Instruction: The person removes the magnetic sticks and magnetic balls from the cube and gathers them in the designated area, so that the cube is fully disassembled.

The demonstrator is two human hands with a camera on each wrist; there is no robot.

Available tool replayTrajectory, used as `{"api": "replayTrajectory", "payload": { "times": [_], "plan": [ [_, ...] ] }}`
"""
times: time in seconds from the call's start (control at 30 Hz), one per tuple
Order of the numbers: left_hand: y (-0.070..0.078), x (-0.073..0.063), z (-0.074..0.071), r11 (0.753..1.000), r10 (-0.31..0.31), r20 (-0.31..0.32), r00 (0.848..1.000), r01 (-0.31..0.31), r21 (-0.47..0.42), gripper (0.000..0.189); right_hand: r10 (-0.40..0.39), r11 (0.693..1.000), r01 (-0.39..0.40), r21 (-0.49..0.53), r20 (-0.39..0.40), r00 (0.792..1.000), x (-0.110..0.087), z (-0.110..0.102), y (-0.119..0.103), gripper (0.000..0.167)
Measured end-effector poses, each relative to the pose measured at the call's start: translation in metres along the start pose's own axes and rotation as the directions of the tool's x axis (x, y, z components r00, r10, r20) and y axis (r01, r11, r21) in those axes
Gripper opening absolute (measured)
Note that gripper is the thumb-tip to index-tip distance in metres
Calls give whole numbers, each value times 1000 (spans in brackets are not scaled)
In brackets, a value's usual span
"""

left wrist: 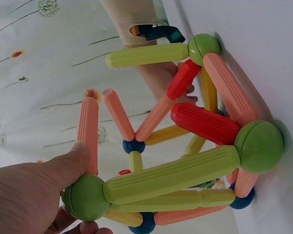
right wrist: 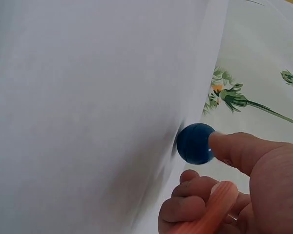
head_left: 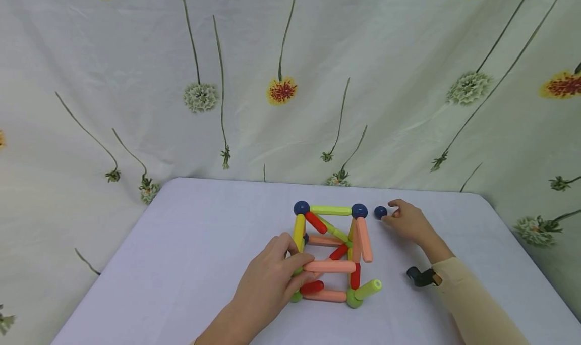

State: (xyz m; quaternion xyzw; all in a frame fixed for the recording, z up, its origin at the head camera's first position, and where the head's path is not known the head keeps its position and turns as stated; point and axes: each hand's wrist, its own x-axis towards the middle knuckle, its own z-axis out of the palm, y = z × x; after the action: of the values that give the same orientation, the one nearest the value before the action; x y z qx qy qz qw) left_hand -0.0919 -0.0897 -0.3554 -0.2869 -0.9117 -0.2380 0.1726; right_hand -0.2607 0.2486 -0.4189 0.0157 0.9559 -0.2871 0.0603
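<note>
A frame of magnetic building rods and balls stands on the table, with salmon, red, yellow and lime rods. My left hand (head_left: 268,274) grips its near left corner. In the left wrist view, the thumb presses the base of a salmon rod (left wrist: 88,126) and the fingers curl behind the green ball (left wrist: 85,197). My right hand (head_left: 408,226) is beside a loose dark blue ball (head_left: 380,213) on the table. Its thumb tip (right wrist: 222,147) overlaps that ball in the right wrist view, with the forefinger apart from it. Another salmon rod (right wrist: 205,214) overlaps the other, curled fingers there.
A lime rod (head_left: 368,288) sticks out at the near right corner from a green ball (head_left: 354,298). Dark blue balls (head_left: 359,211) sit at the far top corners. The white table (head_left: 181,224) ends at the back against a flowered cloth (head_left: 395,82).
</note>
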Motion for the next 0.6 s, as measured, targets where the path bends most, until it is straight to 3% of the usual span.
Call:
{"api": "replayTrajectory", "payload": {
  "times": [0.3,0.4,0.6],
  "plan": [
    [1,0,0,1000,6,-10,1000,-6,23,29,4,989,-16,150,80,997,-30,-25,9,49],
    [0,0,0,1000,10,-22,1000,-10,29,29,-41,991,28,131,93,995,-45,-30,13,45],
    [-1,1,2,1000,13,-38,999,-12,24,29,-101,990,87,112,123,987,-83,-29,17,54]
  ]
}}
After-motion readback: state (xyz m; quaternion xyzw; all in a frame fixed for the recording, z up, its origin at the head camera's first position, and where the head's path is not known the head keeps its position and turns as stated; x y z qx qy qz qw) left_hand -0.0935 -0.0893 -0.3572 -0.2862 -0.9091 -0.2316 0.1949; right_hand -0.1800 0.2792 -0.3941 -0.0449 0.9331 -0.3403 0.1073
